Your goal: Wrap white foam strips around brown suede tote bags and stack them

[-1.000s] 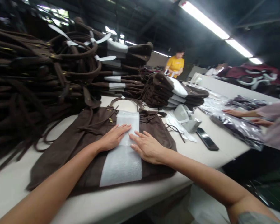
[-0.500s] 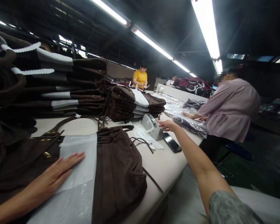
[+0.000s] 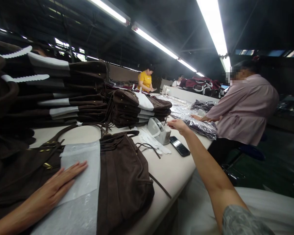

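Flat on a white paper wrap [image 3: 88,182] around the middle of a dark brown bag [image 3: 124,179] rests my left hand [image 3: 63,181], its fingers stretched out. My right hand [image 3: 178,126] is held just beyond a grey tape dispenser [image 3: 159,131], with thumb and fingertips pinched together. Whatever is in that pinch is too small to make out. White plastic strips [image 3: 149,139] lie under and beside the dispenser. A black phone [image 3: 180,147] lies on the table below my right forearm. The bag's looped handle [image 3: 61,130] spreads on the tabletop behind it.
Stacks of wrapped brown bags [image 3: 142,106] stand behind the dispenser and at the left [image 3: 85,88]. To the right, a co-worker in a pink top [image 3: 247,107] leans over plastic-covered goods [image 3: 201,127]. Another person in yellow [image 3: 145,81] works farther back. The table edge [image 3: 186,182] runs diagonally.
My right hand has moved slightly up and away from the tape dispenser, fingers now drawn together. My left hand stays on the paper. The view has shifted a little.
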{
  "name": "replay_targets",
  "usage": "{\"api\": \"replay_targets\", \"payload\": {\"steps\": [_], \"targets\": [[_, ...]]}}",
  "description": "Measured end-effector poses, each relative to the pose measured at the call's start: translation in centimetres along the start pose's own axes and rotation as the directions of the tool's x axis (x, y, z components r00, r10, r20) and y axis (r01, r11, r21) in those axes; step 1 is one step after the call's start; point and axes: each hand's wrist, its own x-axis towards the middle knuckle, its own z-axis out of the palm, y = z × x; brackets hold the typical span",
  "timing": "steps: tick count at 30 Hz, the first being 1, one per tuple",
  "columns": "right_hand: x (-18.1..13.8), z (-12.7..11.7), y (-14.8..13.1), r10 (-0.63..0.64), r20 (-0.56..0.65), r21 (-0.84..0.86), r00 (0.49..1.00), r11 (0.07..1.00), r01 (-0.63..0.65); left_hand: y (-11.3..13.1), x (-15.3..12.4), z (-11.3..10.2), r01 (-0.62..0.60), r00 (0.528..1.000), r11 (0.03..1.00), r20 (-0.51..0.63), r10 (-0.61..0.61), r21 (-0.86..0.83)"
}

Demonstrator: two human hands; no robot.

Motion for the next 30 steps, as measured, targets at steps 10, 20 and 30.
{"api": "replay_targets", "payload": {"steps": [10, 20, 30], "targets": [[-4.6, -0.4, 4.9, -0.032, -0.073, -0.047, 0.997, 0.999, 0.029, -3.1, -0.2, 1.5, -0.062, 0.998, 0.997, -0.005, 0.062, 0.054], [-4.2, 2.3, 7.7, -0.047, -0.306, -0.236, 0.951, 0.971, -0.028, 0.4, -0.2, -0.5, -0.023, 0.989, 0.985, 0.151, -0.003, 0.168], [-12.8, 4.4, 3.4, -0.021, -0.149, 0.064, 0.989, 0.997, 0.031, 2.9, -0.3, -1.2, -0.003, 0.975, 0.999, 0.223, -0.004, 0.033]]}}
